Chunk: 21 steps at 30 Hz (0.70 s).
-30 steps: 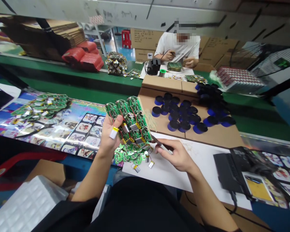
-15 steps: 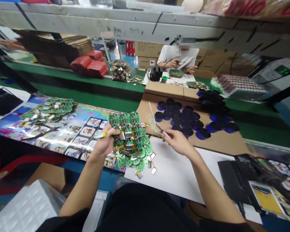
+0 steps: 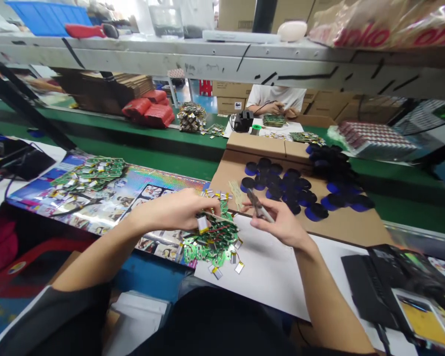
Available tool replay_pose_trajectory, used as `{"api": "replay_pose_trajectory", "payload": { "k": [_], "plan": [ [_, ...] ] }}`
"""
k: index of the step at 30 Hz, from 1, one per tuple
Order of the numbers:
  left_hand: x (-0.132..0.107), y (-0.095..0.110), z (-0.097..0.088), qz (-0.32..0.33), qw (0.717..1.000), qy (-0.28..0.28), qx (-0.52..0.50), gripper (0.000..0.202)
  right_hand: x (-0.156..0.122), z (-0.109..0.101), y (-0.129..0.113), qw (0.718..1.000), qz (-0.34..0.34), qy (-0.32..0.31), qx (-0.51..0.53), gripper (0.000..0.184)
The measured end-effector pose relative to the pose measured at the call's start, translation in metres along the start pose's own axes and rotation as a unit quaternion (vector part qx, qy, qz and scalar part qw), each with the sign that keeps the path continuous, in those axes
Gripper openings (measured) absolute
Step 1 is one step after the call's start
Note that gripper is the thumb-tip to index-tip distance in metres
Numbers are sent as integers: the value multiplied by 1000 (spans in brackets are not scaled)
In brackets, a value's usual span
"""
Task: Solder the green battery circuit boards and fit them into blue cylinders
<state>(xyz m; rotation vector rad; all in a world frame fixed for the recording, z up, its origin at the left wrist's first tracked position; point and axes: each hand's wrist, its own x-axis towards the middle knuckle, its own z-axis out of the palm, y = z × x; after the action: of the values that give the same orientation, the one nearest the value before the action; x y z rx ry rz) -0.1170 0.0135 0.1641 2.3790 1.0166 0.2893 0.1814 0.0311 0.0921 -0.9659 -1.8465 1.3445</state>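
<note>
My left hand (image 3: 187,207) is closed on a green circuit board panel (image 3: 222,230), which is tilted nearly edge-on with small silver batteries hanging from it. Beneath lies a pile of green circuit boards (image 3: 207,254) with wired batteries spread at its front. To the right, my right hand (image 3: 280,222) grips pliers (image 3: 259,207), their dark jaws pointing up and left, apart from the panel. Pale thin strips (image 3: 236,194) lie on the cardboard just beyond the pliers. My left fingertips are partly hidden behind the panel.
Black-and-blue round parts (image 3: 289,185) cover the cardboard sheet (image 3: 341,230). More boards (image 3: 92,173) lie at left on the printed mat. A black device (image 3: 371,287) sits at right. A shelf beam (image 3: 193,64) crosses above; a co-worker (image 3: 276,101) sits opposite.
My left hand has turned the panel from face-up to nearly edge-on. A pale strip standing near my right hand's tool is no longer upright. The view has tipped upward.
</note>
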Motion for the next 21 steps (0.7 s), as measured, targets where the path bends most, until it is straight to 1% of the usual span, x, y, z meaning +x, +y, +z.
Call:
{"api": "replay_pose_trajectory", "payload": {
  "k": [1, 2, 3, 4, 6, 7, 9, 11, 12, 14, 16, 17, 18, 19, 21],
  "plan": [
    [7, 6, 0, 12, 1000, -12, 3, 46, -2, 5, -4, 999, -16, -23, 37, 56],
    [13, 11, 1, 22, 1000, -15, -6, 47, -4, 9, -6, 997, -26, -45, 56, 58],
    [20, 15, 2, 30, 999, -13, -28, 43, -5, 14, -7, 996, -27, -60, 58, 56],
    [26, 18, 4, 36, 998, -7, -57, 37, -7, 18, -6, 996, -24, -65, 50, 49],
    [35, 17, 6, 44, 993, 5, -111, 26, -9, 24, 0, 998, -12, -48, 33, 33],
    [38, 14, 7, 47, 990, 8, -129, 23, -11, 27, 4, 999, -6, -31, 35, 29],
    [39, 4, 8, 48, 986, 14, -161, 18, -16, 31, 15, 997, 15, 4, 74, 29],
    [35, -10, 12, 26, 972, 42, -229, 23, -23, 33, 26, 986, 55, 35, 152, 35],
    [31, -18, 16, 9, 958, 70, -278, 29, -27, 34, 30, 976, 79, 51, 197, 38],
    [20, -32, 29, -19, 911, 149, -384, 44, -35, 38, 36, 948, 122, 91, 281, 42],
    [10, -41, 50, -29, 853, 236, -464, 57, -41, 42, 38, 919, 134, 142, 343, 44],
    [6, -42, 64, -31, 826, 266, -495, 65, -43, 45, 38, 906, 130, 171, 365, 45],
    [4, -41, 78, -34, 802, 283, -526, 72, -45, 49, 38, 895, 122, 198, 379, 45],
    [4, -38, 93, -38, 779, 287, -556, 79, -45, 53, 38, 888, 113, 222, 386, 45],
    [8, -25, 120, -49, 737, 288, -609, 89, -45, 63, 41, 886, 98, 254, 376, 44]
  ]
}}
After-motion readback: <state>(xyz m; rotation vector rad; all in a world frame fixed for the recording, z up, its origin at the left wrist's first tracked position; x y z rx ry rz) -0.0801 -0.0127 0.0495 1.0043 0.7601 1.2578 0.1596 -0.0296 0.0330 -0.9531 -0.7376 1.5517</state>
